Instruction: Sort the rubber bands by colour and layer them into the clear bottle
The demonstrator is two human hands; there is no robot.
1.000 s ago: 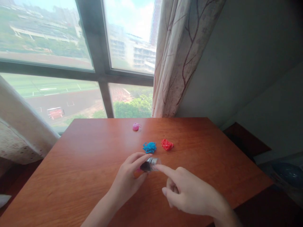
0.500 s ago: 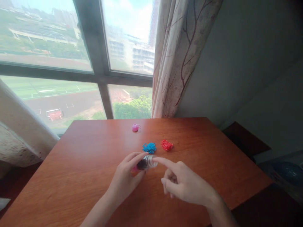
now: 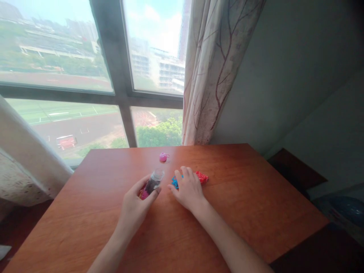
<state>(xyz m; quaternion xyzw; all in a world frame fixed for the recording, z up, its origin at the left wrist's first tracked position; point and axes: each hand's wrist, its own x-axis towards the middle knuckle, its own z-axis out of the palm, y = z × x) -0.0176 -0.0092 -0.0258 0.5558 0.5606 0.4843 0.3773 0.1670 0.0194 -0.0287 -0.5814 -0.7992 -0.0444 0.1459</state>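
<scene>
My left hand (image 3: 135, 199) is closed around a small clear bottle (image 3: 153, 182), tilted with its uncapped mouth toward the upper right. Something dark and pink shows in its lower part. Over a tangled blue clump of string (image 3: 174, 183) reaches my right hand (image 3: 187, 186), palm down, fingers apart and partly covering it. Whether the fingertips touch the clump I cannot tell. A similar red clump (image 3: 202, 177) lies just to the right of that hand. Farther back on the table sits a round pink cap (image 3: 163, 157) with a small loop.
The brown wooden table (image 3: 244, 204) runs up to a large window (image 3: 122, 94). A patterned curtain (image 3: 210, 76) hangs at the table's back edge, and another curtain (image 3: 28, 151) is on the left. Beyond the right edge stands a dark wooden piece (image 3: 295, 170).
My left hand has drawn the bottle to the left and tilted it more upright. My right index finger has left the bottle's mouth, and that hand is now over the blue clump.
</scene>
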